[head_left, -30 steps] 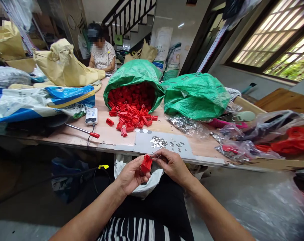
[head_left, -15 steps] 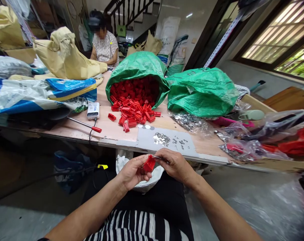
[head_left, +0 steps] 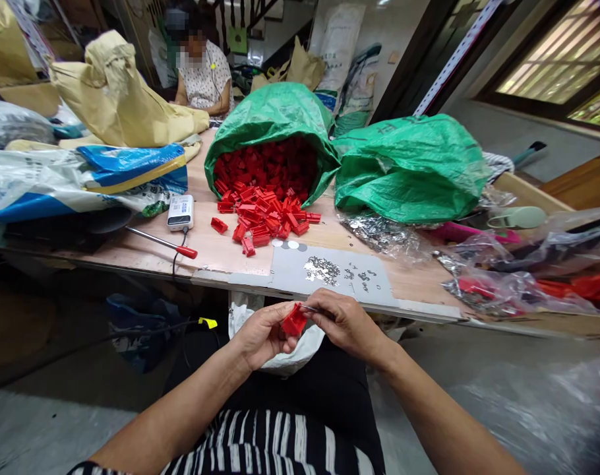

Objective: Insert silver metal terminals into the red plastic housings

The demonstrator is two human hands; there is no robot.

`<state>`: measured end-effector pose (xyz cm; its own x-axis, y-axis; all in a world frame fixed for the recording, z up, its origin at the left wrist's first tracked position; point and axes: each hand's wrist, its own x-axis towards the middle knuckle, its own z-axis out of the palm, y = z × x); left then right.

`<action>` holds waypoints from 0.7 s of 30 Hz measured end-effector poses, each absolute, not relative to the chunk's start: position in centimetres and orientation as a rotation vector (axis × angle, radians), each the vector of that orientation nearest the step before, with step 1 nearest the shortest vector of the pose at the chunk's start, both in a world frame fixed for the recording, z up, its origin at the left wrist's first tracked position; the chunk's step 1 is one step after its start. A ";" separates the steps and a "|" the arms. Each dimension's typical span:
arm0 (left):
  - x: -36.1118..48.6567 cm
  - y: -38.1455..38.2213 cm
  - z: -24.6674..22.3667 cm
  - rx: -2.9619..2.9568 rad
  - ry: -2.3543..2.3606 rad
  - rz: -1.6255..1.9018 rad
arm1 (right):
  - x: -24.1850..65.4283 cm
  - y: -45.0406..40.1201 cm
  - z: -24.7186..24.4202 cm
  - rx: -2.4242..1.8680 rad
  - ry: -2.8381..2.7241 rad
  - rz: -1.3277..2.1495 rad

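Just beyond the table edge, over my lap, my left hand (head_left: pixel 263 335) is closed around a small red plastic part (head_left: pixel 293 319). My right hand (head_left: pixel 348 324) is closed on a thin metal tool (head_left: pixel 312 309), whose tip touches or meets the upper edge of the red part. The tool's other end runs under my fingers, so its exact kind is hidden. A white bag (head_left: pixel 300 355) hangs open below both hands. On the table lies a grey sheet (head_left: pixel 285 267) bearing a pile of small metal pieces (head_left: pixel 322 270) and several loose ones.
Red plastic parts (head_left: pixel 260 218) spill from a green sack (head_left: pixel 275 105) behind the sheet. Another green sack (head_left: pixel 409 171) stands to its right. At left are a white device (head_left: pixel 180 212) with a cable and a red-handled rod (head_left: pixel 162 243). A person (head_left: pixel 204 72) sits across the table.
The view has shifted slightly, so the table things appear higher. Both hands keep their holds, with the tool still at the red part, which is turned slightly.
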<state>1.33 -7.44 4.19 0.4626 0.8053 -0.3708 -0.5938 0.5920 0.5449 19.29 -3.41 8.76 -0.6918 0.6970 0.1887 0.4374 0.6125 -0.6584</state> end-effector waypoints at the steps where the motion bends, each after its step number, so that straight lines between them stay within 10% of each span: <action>1: 1.3 -7.4 4.1 0.357 0.650 0.885 | 19.4 -3.4 8.7 -0.929 -2.374 0.895; 21: 1.2 -7.1 3.4 0.538 0.749 0.815 | 19.4 -2.8 5.6 -1.040 -1.976 1.531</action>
